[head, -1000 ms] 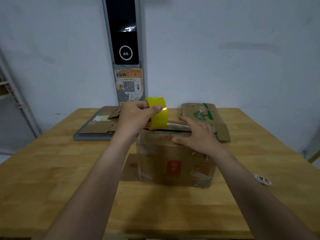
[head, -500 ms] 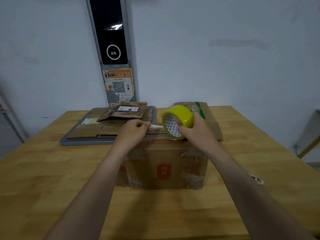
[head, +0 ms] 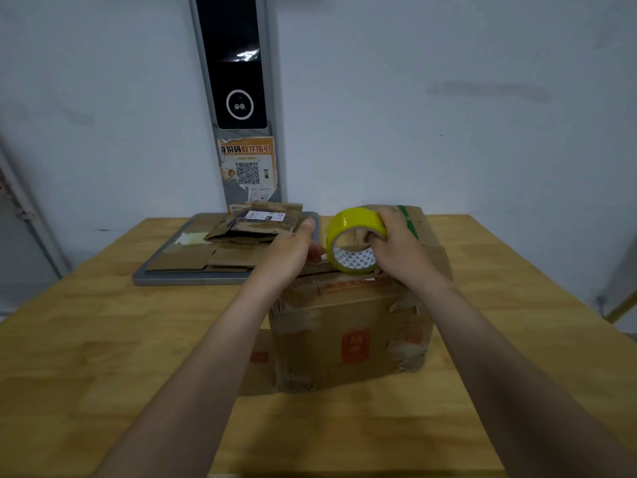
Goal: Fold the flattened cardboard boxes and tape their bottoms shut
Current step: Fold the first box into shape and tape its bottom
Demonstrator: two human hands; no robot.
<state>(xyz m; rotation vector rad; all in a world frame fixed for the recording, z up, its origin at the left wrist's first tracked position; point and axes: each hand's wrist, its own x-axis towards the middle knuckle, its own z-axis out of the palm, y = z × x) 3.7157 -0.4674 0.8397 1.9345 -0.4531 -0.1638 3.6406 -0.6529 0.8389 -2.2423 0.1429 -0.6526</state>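
Right hand (head: 400, 246) fingers hooked through yellow tape roll (head: 344, 224), on cardboard box (head: 348, 336) seam for pulling. Left hand (head: 289, 257) anchors box top; its fingers' hold unclear.

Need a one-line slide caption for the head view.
Taping a box: right hand holds the yellow tape roll on its top, left hand rests on the top beside it.

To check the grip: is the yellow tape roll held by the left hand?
No, the right hand grips the yellow tape roll over the box.
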